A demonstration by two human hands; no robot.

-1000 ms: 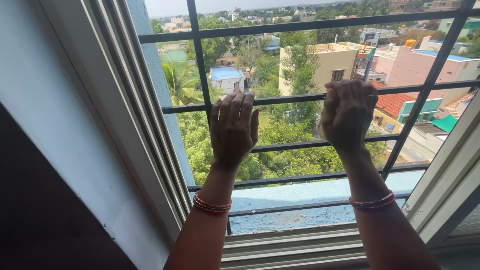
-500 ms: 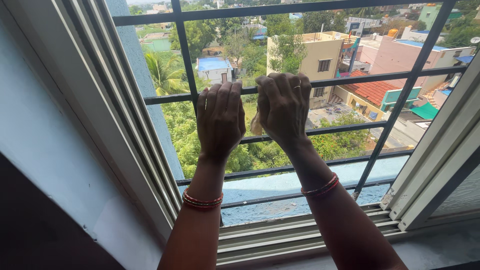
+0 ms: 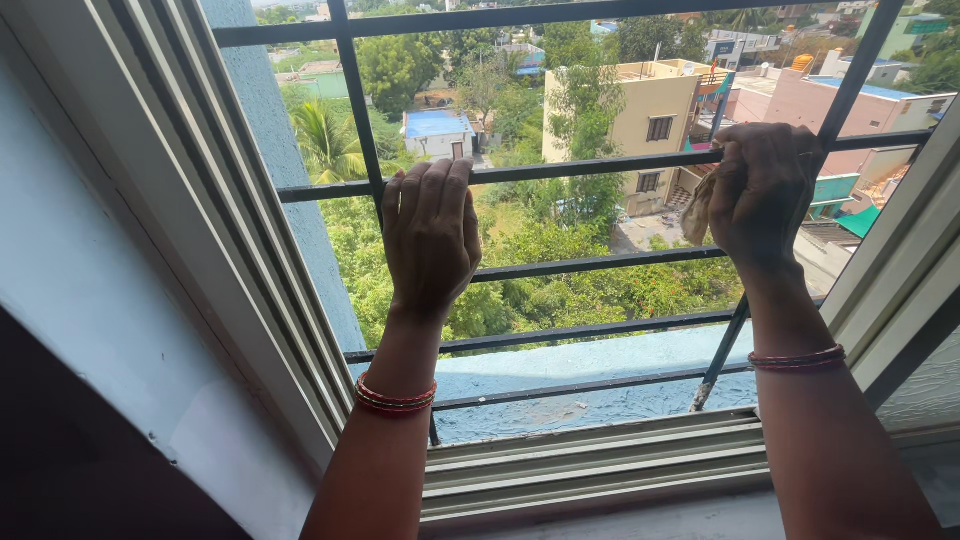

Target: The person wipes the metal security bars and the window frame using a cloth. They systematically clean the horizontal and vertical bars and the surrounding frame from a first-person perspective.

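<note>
Cloth [image 3: 700, 205] clenched in right hand [image 3: 765, 195] presses one grille bar [image 3: 600, 165] near its end; left hand [image 3: 430, 235] grips that bar, lower bars apparently unwiped

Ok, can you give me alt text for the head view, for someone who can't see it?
Two bare hands grip a dark horizontal metal bar of a window grille: the left hand wraps it plainly, while the right hand presses a crumpled pale cloth against it. Both wrists wear red bangles, and beyond the grille lie trees and rooftops.
</note>
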